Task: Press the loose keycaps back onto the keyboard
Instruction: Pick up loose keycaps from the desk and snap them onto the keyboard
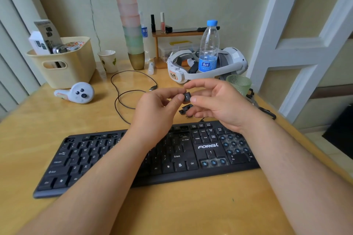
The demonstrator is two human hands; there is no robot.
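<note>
A black keyboard lies across the wooden desk, with bare blue switch stems in its arrow cluster and number pad. Both hands hover above its far edge. My left hand and my right hand together pinch one black keycap marked with an arrow, its printed face toward me. A few more loose keycaps lie on the desk just beyond the keyboard, partly hidden under my right hand's fingers.
Behind the hands stand a white headset with a water bottle, a green glass cup, a stack of cups, a paper cup and a cream basket. A controller and a looped cable lie at left.
</note>
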